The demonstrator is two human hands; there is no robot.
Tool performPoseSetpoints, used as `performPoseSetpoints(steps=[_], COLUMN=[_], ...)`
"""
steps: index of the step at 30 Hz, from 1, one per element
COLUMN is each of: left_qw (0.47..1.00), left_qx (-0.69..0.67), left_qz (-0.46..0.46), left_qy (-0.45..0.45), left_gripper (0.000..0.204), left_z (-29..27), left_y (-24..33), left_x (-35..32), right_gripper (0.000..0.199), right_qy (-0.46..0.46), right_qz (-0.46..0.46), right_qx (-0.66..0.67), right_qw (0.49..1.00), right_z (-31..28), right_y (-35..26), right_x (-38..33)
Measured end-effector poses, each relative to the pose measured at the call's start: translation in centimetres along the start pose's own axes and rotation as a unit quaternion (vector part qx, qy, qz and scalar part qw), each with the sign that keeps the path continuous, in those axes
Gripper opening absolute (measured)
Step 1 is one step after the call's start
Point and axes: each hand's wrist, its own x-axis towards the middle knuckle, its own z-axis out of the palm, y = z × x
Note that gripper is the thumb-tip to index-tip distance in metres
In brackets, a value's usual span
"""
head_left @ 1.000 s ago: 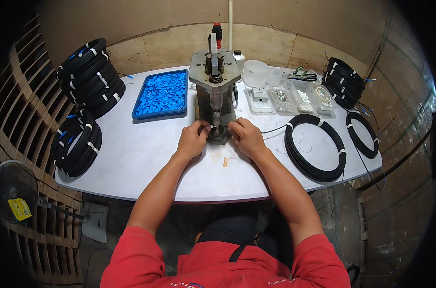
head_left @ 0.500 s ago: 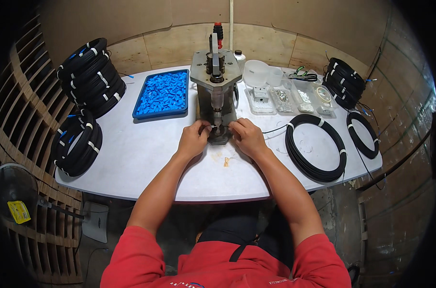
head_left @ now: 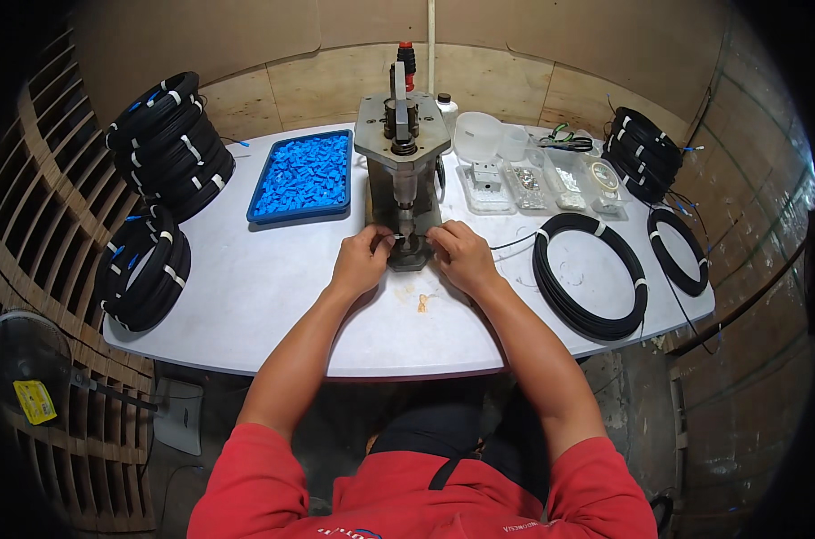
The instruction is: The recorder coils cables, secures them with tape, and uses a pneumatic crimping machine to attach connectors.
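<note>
A metal bench press (head_left: 403, 135) stands at the middle of the table, its ram lowered close to the small base (head_left: 411, 260). My left hand (head_left: 362, 258) is pinched closed at the left of the ram, on a small light-tipped piece too small to name. On the other side, my right hand (head_left: 462, 255) is closed in a pinch on a black cable (head_left: 513, 243), which runs back to a large black cable coil (head_left: 544, 286) lying at the right. My fingers hide the cable's end, and contact with the press cannot be made out.
A blue tray (head_left: 254, 216) of small blue parts lies left of the press. Stacked cable coils (head_left: 176, 162) stand far left; more coils (head_left: 645, 153) are at right. Clear plastic containers (head_left: 490, 205) hold small parts behind my right hand. A fan (head_left: 30, 359) stands beside the table.
</note>
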Motion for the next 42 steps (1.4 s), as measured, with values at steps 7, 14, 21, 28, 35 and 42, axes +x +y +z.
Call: performPoseSetpoints(steps=[7,14,21,28,35,42], left_qw=[1.0,1.0,1.0,1.0,1.0,1.0], left_qx=[0.011,0.018,0.005,0.017,0.006,0.013], left_qz=[-0.01,-0.013,-0.018,-0.02,-0.015,-0.018], left_qy=[0.002,0.0,0.002,-0.004,-0.005,-0.007], left_gripper=[0.019,0.02,0.02,0.02,0.021,0.021], left_z=[-0.04,-0.15,-0.16,-0.09,-0.16,-0.14], left_y=[-0.11,0.28,0.26,0.5,-0.06,-0.05], left_x=[-0.03,-0.1,-0.14,-0.03,-0.05,-0.05], right_gripper=[0.015,0.015,0.016,0.017,0.018,0.018], right_qy=[-0.004,-0.005,-0.003,-0.007,-0.005,-0.009], right_qz=[0.003,0.008,0.008,0.009,0.008,0.004], right_qx=[-0.004,-0.006,-0.001,0.003,0.003,0.002], right_qw=[1.0,1.0,1.0,1.0,1.0,1.0], right_z=[0.03,-0.09,-0.02,-0.11,0.01,-0.09], right_y=[-0.08,-0.19,-0.18,0.03,-0.1,-0.13], right_x=[0.02,0.04,0.04,-0.02,0.08,0.02])
